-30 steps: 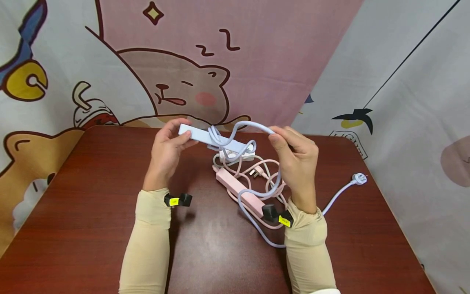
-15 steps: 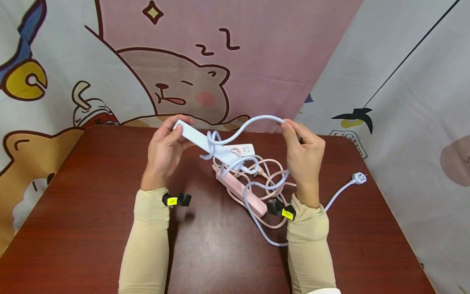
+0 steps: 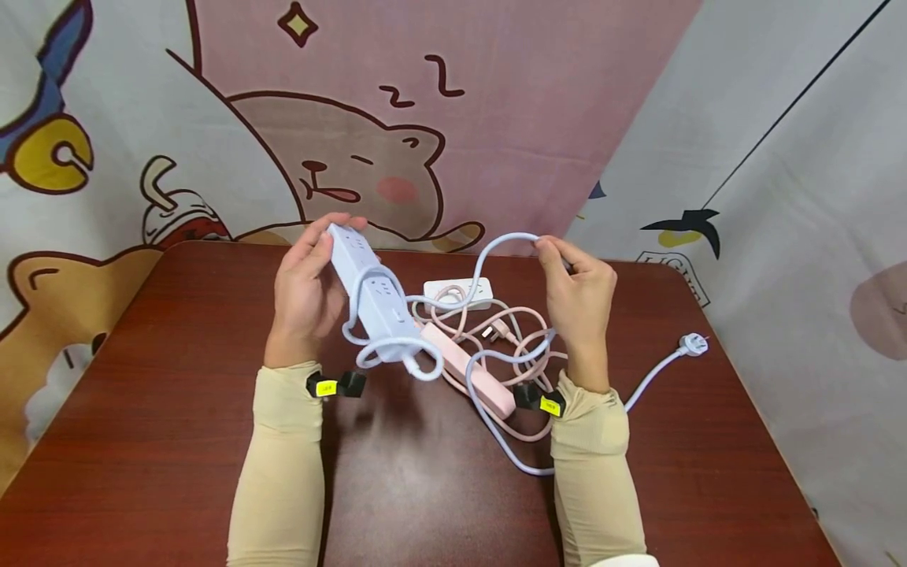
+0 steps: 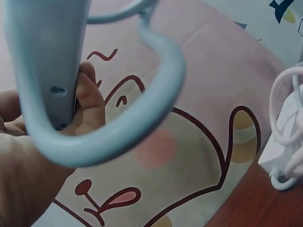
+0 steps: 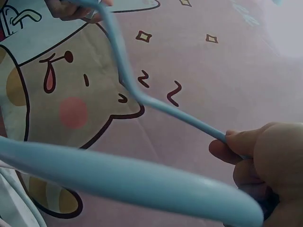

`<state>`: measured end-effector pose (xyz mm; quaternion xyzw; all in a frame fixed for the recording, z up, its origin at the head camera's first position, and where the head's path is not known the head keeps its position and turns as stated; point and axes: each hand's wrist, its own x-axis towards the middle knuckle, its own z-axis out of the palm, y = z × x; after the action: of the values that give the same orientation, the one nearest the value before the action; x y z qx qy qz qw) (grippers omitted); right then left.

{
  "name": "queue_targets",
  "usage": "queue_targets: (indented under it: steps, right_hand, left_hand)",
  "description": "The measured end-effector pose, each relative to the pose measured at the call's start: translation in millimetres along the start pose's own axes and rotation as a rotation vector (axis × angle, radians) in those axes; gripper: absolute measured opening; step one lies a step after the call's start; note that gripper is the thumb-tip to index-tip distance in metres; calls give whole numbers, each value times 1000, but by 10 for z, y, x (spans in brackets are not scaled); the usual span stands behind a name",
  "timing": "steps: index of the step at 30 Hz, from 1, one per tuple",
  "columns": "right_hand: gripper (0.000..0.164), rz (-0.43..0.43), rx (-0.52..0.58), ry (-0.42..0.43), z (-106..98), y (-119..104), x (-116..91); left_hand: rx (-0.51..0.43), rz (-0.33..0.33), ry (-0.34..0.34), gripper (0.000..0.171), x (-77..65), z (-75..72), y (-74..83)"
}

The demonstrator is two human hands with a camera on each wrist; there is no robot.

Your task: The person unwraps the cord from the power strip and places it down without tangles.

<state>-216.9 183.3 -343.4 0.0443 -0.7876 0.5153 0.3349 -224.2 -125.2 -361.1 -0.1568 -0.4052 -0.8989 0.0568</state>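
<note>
My left hand [image 3: 305,287] grips the far end of a light-blue power strip [image 3: 383,303], held tilted above the table with its sockets facing up. The strip's own cord loops around its body and curls at its near end. In the left wrist view the underside of the power strip [image 4: 49,56] shows, with a cord loop in front. My right hand [image 3: 581,295] pinches the light-blue cord [image 3: 489,256] between thumb and fingers, raised to the right of the strip. From there the cord drops to the table, and its plug [image 3: 692,344] lies at the right.
A pink power strip [image 3: 471,370] lies below, its pink cord tangled beside it with a pink plug [image 3: 498,331]. Behind it sits a white power strip [image 3: 478,291], with cords lying over it. The brown table [image 3: 177,409] ends at a cartoon-printed curtain [image 3: 524,102].
My left hand has turned the light-blue strip, so its sockets now face up and its near end points towards me. The right hand moved slightly right and back, keeping the cord pinched.
</note>
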Motion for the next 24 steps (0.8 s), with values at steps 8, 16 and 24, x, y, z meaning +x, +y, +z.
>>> queue_targets:
  steps: [8,16,24]
  right_hand:
    - [20,1,-100,-23,-12,80,14]
    - [23,112,-283,-102,-52,223,56]
    - [35,348,-431,-328,-184,317,91]
  left_hand:
    - [112,26,167,22,45,12,-13]
    - [180,55,283,15,61,34,-23]
    - [248,67,345,19,62,9,-59]
